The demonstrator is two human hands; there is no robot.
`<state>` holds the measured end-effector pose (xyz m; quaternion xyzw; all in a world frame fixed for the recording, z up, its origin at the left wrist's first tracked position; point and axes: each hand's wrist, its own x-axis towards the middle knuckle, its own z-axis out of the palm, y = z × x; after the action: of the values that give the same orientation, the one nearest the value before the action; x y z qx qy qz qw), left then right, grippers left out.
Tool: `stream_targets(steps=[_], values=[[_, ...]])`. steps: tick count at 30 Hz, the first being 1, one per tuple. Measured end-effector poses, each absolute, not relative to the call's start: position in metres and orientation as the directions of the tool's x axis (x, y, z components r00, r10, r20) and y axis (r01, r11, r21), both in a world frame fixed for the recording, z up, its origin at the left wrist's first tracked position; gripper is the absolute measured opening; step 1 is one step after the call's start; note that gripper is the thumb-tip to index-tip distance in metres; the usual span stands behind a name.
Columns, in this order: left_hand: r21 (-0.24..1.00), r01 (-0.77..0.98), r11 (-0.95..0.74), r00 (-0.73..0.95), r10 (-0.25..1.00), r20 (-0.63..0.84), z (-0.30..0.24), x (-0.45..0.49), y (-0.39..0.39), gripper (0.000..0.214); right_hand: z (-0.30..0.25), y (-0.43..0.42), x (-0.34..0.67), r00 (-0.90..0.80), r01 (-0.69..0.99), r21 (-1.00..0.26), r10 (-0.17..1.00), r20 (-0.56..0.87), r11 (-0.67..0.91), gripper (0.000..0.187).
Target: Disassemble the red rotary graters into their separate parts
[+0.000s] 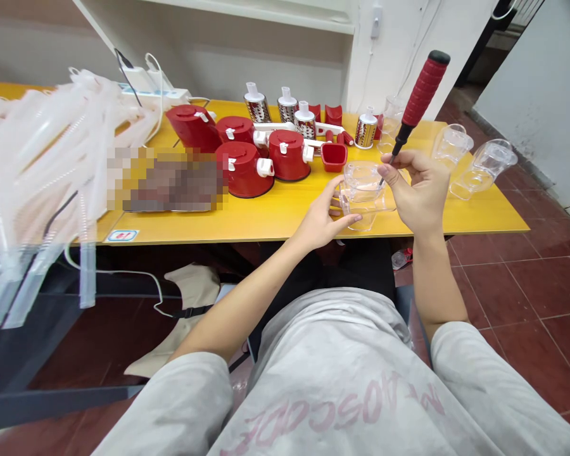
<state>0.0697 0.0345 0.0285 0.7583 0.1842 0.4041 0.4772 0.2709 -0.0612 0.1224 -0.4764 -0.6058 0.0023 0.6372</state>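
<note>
Right grip closed on a screwdriver, tip at a clear cup (steady, close work) clasped by the left grip.

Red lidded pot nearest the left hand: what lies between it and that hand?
In the head view, only a stretch of yellow tabletop lies between the red lidded pot and the left hand.

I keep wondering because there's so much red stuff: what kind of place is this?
It looks like a small assembly workshop. A yellow workbench holds red plastic housings and metal grater drums, and a right hand holds a screwdriver to a clear plastic cup.
</note>
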Motion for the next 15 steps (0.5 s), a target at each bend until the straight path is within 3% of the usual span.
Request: stream_targets(steps=[9,15], values=[[0.87,-0.104,-0.482,0.612,0.658,0.438,0.031,0.0689,0.0335,0.101,0.1248,-0.0647,0.2764,0.2,0.591,-0.612,0.64,0.742,0.525,0.045],[0.876,-0.094,-0.474,0.61,0.668,0.427,0.0292,0.0699,0.0343,0.102,0.1285,-0.0669,0.27,0.205,0.585,-0.601,0.618,0.759,0.545,0.047]])
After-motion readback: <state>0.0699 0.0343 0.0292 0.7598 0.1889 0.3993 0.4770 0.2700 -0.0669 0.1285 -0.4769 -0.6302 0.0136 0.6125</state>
